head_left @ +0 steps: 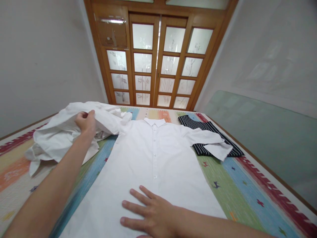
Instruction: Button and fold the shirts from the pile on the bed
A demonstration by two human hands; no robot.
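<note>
So the person is working with a white button-up shirt [170,158] that's lying front side up in the middle of a colorful striped cover [223,178], collar pointing toward the wooden doors [159,62]. The left hand [85,122] is pinching an edge of a crumpled white cloth bundle [53,132] just beside it, and that edge is lifting into a ridge. The right hand [153,213] isn't gripping anything; it's resting palm down, fingers spread, on the lower front of the shirt.

What could be going wrong, imo: the bundle is sitting right up against the near-side sleeve, so a hard tug could be dragging the shirt askew. If that flat palm is sliding instead of pressing, it could be bunching the front. The other sleeve is overlapping a black-and-white striped garment [205,125] with its end bent, so any shift there could be creasing it.

Containers? None are showing; everything's lying loose.
</note>
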